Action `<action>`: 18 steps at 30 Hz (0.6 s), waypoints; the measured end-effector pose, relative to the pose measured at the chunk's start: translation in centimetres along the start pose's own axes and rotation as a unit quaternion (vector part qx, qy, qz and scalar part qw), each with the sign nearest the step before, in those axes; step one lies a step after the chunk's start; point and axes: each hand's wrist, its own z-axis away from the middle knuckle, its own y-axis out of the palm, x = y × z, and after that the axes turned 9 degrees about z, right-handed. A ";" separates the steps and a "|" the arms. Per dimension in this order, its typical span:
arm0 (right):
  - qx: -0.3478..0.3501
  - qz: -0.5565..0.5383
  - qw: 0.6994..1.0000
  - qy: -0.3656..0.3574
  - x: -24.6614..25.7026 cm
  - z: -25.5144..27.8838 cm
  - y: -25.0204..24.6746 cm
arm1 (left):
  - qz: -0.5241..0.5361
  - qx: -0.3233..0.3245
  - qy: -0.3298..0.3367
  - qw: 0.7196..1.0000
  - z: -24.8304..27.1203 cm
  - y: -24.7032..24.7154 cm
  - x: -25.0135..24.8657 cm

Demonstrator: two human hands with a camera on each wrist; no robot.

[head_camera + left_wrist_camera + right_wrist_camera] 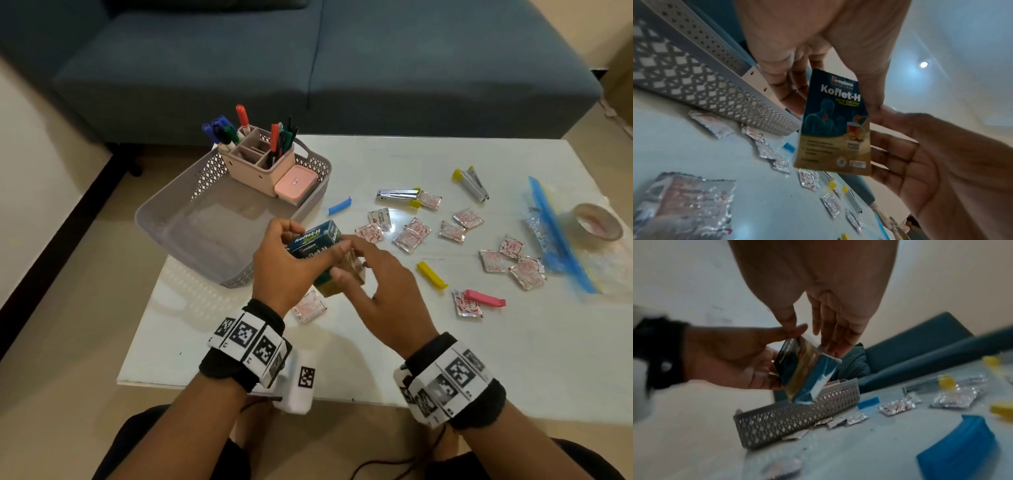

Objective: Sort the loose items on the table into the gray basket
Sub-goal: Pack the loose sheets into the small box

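Observation:
A blue and gold Koflet-H box is held just above the table, at the near right corner of the gray basket. My left hand grips it, fingers over the top and thumb across the front. My right hand touches the box's right end with straight fingers. Several foil sachets lie loose to the right, and one sachet lies under my hands.
In the basket stand a pink pen organizer and a pink case. Two staplers, blue, yellow and pink clips, a zip bag and a tape roll lie on the table. A blue sofa stands behind.

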 end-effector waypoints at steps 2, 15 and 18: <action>0.065 0.068 0.996 0.000 0.1 0.2 0.4 | -0.014 -0.003 -0.021 1.000 -0.2 -0.1 0.2; -0.003 0.052 0.995 0.084 -1.0 0.7 0.0 | -0.078 0.071 -0.013 0.994 1.9 -4.1 0.6; 0.005 0.026 0.994 0.110 -1.3 1.7 -0.1 | -0.123 -0.027 0.026 0.992 2.2 -7.7 0.6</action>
